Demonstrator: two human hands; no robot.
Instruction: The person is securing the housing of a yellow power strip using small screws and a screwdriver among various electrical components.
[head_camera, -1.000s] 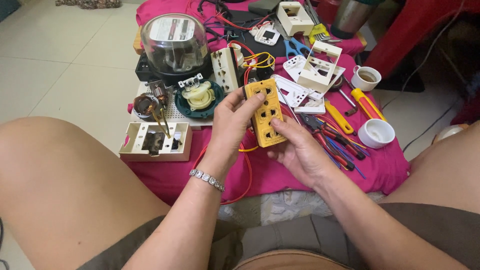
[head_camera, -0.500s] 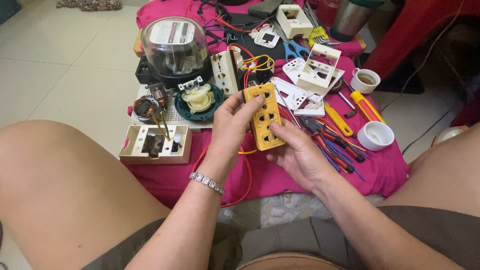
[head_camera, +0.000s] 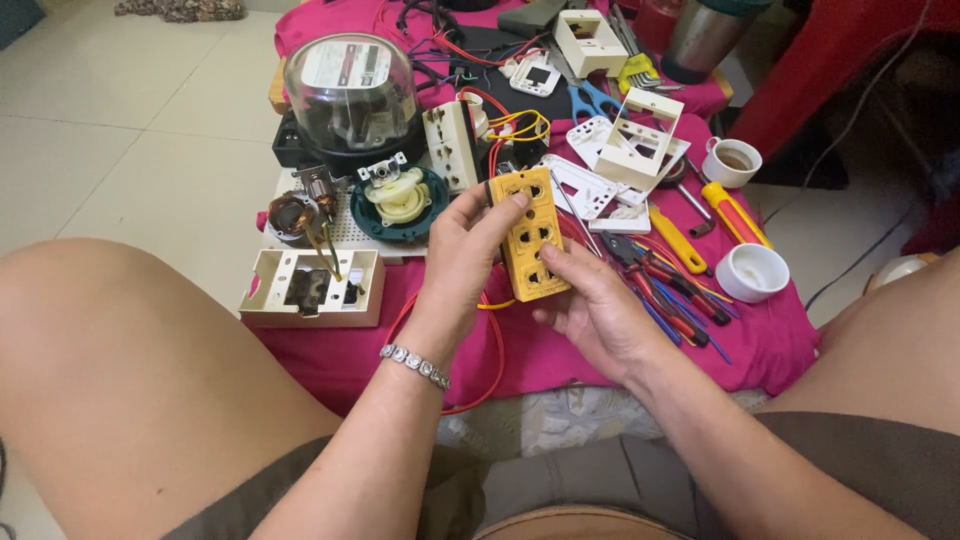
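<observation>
The yellow socket block, a long rectangular piece of smooth moulded plastic with pairs of round and slotted holes down its face, is held just above a pink cloth near the middle of the head view. It is tilted slightly, its top end leaning toward 11 o'clock. It is clasped by the left hand along its left edge, fingers curled and a fingertip pressed on the face near the top. It is supported by the right hand at 5 o'clock, palm up, thumb laid on the lower face. A beaded metal bracelet is worn on the left wrist. Thin red wire loops beneath the block. At 11 o'clock an electricity meter with a clear glass dome is seen; at 3 o'clock lie screwdrivers with red and blue handles, and beyond them a white cup. At 9 o'clock an open cream plastic switch box rests on the cloth.
</observation>
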